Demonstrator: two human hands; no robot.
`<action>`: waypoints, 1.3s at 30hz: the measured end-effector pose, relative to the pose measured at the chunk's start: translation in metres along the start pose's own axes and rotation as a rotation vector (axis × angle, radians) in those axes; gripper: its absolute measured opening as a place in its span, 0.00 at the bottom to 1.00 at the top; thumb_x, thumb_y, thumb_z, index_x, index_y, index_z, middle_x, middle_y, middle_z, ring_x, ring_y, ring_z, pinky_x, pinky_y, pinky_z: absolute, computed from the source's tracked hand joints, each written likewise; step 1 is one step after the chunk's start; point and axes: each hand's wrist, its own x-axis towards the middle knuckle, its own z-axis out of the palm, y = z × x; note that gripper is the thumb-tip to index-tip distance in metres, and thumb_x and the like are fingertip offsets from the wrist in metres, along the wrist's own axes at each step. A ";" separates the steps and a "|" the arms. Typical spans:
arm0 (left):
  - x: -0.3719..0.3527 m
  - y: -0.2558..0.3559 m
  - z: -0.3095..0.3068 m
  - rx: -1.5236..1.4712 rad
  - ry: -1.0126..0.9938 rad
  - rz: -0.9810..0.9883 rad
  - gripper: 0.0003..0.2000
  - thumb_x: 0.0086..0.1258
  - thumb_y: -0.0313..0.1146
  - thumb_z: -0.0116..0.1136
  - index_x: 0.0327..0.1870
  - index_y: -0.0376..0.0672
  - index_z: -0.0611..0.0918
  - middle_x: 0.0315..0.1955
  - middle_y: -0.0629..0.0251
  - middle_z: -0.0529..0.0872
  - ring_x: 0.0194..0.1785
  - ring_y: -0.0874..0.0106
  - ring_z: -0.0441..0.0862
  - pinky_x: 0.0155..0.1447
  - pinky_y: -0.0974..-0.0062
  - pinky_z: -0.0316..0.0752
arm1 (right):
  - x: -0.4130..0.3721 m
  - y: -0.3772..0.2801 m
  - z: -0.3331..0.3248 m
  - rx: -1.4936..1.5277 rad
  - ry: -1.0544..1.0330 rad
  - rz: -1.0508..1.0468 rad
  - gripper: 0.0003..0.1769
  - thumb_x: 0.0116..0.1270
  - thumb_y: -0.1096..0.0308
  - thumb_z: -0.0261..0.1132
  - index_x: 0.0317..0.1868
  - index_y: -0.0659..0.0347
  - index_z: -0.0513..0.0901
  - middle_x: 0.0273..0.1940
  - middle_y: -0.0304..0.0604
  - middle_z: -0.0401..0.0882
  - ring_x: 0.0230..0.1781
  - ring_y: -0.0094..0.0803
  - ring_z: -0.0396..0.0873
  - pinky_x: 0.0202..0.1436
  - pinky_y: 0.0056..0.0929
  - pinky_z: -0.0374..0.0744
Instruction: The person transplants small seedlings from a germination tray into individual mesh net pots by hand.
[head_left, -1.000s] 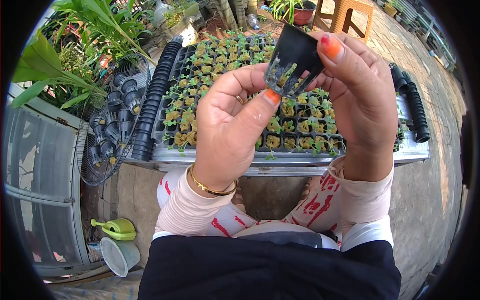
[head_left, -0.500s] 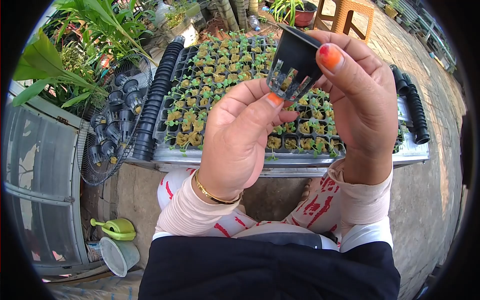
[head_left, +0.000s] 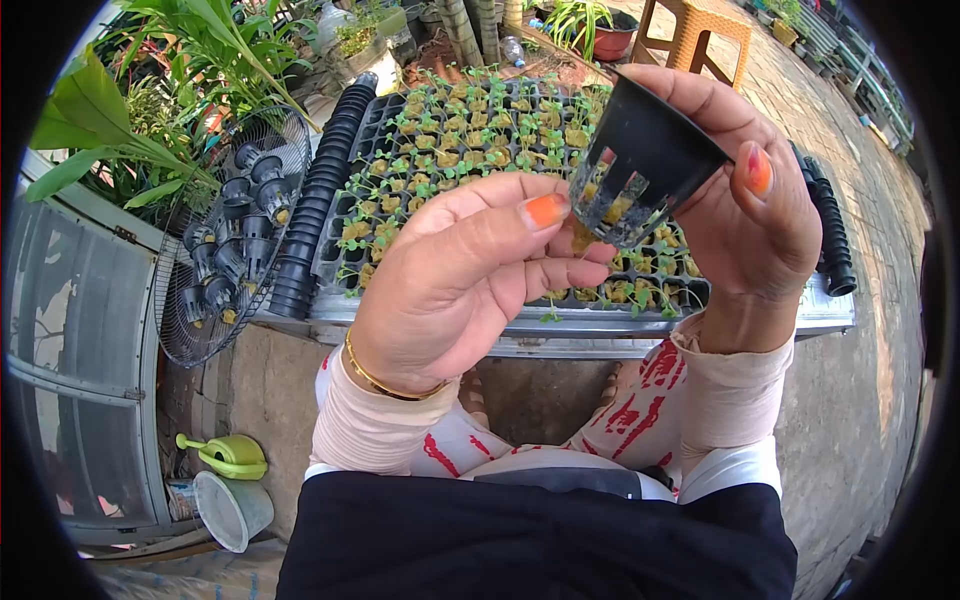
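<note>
A black slotted net pot is tilted in front of me, its rim up to the right and its slotted base down to the left. My right hand holds it by the rim side, thumb on the near side and fingers over the top. Yellowish material shows through the slots, and a bit of it is visible below the base. My left hand is by the base, fingers apart and loosely curled; part of its fingertips is behind the pot. Below lies a black seedling tray of sprouts in yellowish plugs.
Stacked black net pots line the tray's left side, and another stack lies right. A wire basket holds several pots with yellowish plugs. A green watering can and a bucket stand on the floor. A stool is behind.
The net pot has moved right and down in my right hand, showing more of its slotted side. My left fingers have loosened from its base and opened beside it.
</note>
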 end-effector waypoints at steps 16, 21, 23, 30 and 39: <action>0.001 -0.006 -0.002 -0.179 -0.083 -0.084 0.27 0.68 0.34 0.49 0.62 0.22 0.61 0.57 0.33 0.69 0.58 0.47 0.73 0.60 0.57 0.73 | 0.001 -0.002 -0.009 0.060 -0.137 0.003 0.55 0.44 0.44 0.74 0.60 0.82 0.64 0.50 0.58 0.75 0.52 0.38 0.77 0.56 0.31 0.76; 0.002 -0.010 -0.006 -0.277 -0.153 -0.160 0.27 0.69 0.35 0.51 0.61 0.23 0.62 0.56 0.32 0.69 0.56 0.46 0.74 0.58 0.57 0.74 | 0.000 -0.001 -0.010 0.106 -0.128 0.045 0.58 0.39 0.45 0.78 0.60 0.81 0.63 0.51 0.59 0.73 0.51 0.39 0.77 0.55 0.33 0.78; 0.003 -0.013 -0.008 -0.297 -0.163 -0.174 0.27 0.68 0.35 0.52 0.61 0.23 0.63 0.56 0.32 0.69 0.56 0.46 0.74 0.57 0.58 0.74 | 0.000 0.000 -0.010 0.102 -0.128 0.044 0.58 0.39 0.45 0.77 0.60 0.81 0.63 0.51 0.59 0.73 0.51 0.39 0.77 0.55 0.33 0.78; 0.003 -0.014 -0.007 -0.317 -0.175 -0.184 0.27 0.68 0.35 0.54 0.60 0.24 0.64 0.54 0.33 0.72 0.55 0.46 0.75 0.56 0.57 0.75 | 0.001 0.001 -0.009 0.122 -0.176 0.097 0.57 0.40 0.46 0.77 0.60 0.81 0.64 0.49 0.59 0.75 0.50 0.39 0.78 0.54 0.34 0.78; 0.003 -0.009 0.000 0.101 0.111 0.223 0.17 0.68 0.30 0.53 0.55 0.31 0.72 0.46 0.59 0.80 0.50 0.73 0.77 0.55 0.72 0.73 | -0.005 -0.006 0.004 -0.028 -0.013 -0.085 0.51 0.41 0.55 0.77 0.59 0.82 0.64 0.51 0.56 0.74 0.51 0.37 0.77 0.58 0.31 0.74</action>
